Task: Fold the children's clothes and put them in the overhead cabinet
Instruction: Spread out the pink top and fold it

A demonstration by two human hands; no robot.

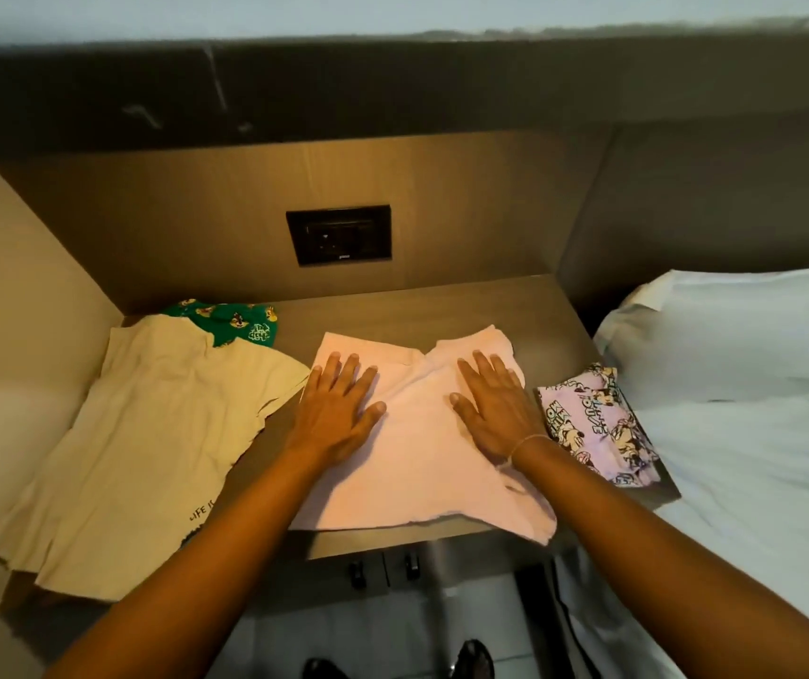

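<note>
A pale pink garment (417,463) lies spread flat on the wooden bedside table (515,311). My left hand (338,414) presses flat on its left half with straight fingers. My right hand (495,409) lies flat on its right half, a thin thread around the wrist. A cream shirt (142,443) with small dark lettering lies unfolded to the left, hanging over the table's front edge. A green patterned garment (231,321) sits behind the cream shirt. A lilac cartoon-print piece (593,423) lies folded at the table's right edge.
A dark socket plate (338,235) is set in the wooden back panel. A bed with a white pillow (735,330) and sheet borders the table on the right. A side wall panel (25,296) closes the left. Drawer handles (382,570) show below the table front.
</note>
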